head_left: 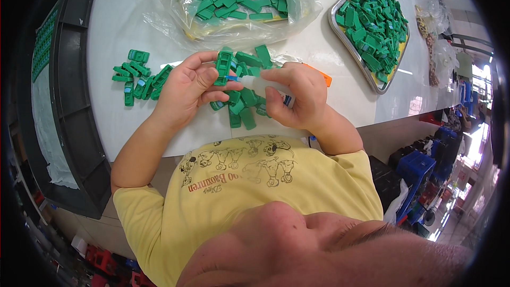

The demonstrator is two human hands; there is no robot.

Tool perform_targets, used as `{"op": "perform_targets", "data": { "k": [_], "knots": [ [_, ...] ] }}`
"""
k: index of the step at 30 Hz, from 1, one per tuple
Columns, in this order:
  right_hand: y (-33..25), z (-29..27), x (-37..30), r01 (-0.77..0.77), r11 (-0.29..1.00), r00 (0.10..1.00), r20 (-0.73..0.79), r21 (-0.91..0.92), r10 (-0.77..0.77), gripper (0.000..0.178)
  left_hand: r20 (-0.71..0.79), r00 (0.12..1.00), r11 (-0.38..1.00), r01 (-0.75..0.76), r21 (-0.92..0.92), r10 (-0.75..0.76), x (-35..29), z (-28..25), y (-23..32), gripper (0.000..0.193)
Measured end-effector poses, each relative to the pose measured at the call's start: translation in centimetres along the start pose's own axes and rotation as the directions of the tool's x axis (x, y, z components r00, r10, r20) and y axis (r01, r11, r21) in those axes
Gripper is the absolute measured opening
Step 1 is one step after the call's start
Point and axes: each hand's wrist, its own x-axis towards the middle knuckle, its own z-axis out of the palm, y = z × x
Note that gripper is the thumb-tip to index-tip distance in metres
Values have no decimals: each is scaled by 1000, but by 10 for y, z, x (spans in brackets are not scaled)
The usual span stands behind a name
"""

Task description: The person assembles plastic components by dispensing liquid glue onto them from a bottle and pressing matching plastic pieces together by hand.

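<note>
My left hand [183, 87] pinches a small green plastic toy car part [223, 62] upright between thumb and fingers. In my right hand [303, 93] is a small white squeeze bottle [254, 82], its thin blue nozzle tip meeting the lower part of the green piece or lying just in front of it. Below and behind both hands spreads a loose pile of green plastic parts [247, 117]. Several more green toy car pieces [141, 86] lie on the white table, left of my left hand. My fingers partly cover the bottle.
At the back, an open clear plastic bag [175, 24] holds many flat green parts. A metal tray [337, 21] heaped with green pieces stands at the right. An orange object [320, 74] lies behind my right hand. A dark crate [79, 95] flanks the table's left edge.
</note>
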Motion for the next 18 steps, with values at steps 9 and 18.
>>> {"op": "perform_targets", "data": {
  "k": [9,18],
  "knots": [
    [7,-7,-2,-35,999,996,-77,20,37,23,-3,1000,1000,-15,-11,15,1,2,0,37],
    [25,-11,5,-300,839,867,-237,454,438,34,42,987,986,-155,-57,157,-3,-1,-1,33]
  ]
}}
